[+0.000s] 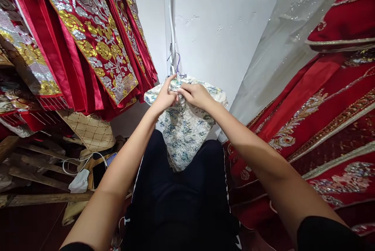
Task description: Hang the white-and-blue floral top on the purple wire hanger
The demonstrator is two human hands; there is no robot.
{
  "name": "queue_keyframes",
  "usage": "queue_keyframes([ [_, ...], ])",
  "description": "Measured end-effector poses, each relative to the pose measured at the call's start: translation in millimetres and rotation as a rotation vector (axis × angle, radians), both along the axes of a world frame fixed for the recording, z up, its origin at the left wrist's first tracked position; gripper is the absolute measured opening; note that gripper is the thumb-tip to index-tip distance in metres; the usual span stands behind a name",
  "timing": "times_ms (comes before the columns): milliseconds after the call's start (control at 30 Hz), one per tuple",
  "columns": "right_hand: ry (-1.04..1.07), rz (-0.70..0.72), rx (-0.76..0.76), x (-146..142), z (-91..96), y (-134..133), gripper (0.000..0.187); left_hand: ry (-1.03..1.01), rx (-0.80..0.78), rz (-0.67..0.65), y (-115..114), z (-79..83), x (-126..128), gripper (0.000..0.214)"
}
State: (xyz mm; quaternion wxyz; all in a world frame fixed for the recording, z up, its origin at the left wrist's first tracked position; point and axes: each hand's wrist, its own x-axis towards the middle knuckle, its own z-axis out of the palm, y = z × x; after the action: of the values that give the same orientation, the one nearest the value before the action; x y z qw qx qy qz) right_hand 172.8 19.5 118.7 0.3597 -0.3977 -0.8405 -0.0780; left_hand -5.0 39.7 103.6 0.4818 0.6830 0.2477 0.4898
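Note:
A white garment with a blue-green floral print [184,130] hangs on a thin wire hanger [176,65] against the white wall. Both my hands meet at its collar. My left hand [164,97] pinches the fabric near the neck, fingers closed on it. My right hand [195,94] is curled over the collar from the right, gripping the cloth too. The garment's lower part drapes down over my dark trousers [178,196].
Red robes with gold and silver embroidery [88,36] hang at the left. More red embroidered fabric [322,126] and a sheer sequined cloth [281,44] fill the right. Wooden slats, a phone [99,171] with white cable and a crumpled tissue lie at lower left.

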Motion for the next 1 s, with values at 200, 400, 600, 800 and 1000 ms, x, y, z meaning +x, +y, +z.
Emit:
queue_keyframes([
  [200, 0.207, -0.046, 0.047, -9.4, -20.5, 7.0, 0.029, 0.240, -0.089, -0.044, 14.1, 17.3, -1.4, 0.074],
  [400, 0.678, 0.005, 0.124, 7.4, -6.0, 17.7, 0.042, 0.465, -0.123, 0.041, 18.8, -41.1, -6.3, 0.062],
  [600, 0.930, 0.102, -0.109, 76.4, -12.0, 5.3, 0.045, 0.612, -0.026, 0.050, 16.4, -78.7, -35.5, 0.040],
  [800, 1.208, 0.237, -0.367, 116.8, -39.9, -24.5, 0.049, 0.728, 0.129, 0.321, 15.1, -69.2, -45.9, 0.030],
  [1000, 1.424, 0.379, -0.255, 114.1, -72.1, -27.3, 0.055, 0.895, 0.280, 0.593, 25.8, -43.1, -47.9, 0.052],
])
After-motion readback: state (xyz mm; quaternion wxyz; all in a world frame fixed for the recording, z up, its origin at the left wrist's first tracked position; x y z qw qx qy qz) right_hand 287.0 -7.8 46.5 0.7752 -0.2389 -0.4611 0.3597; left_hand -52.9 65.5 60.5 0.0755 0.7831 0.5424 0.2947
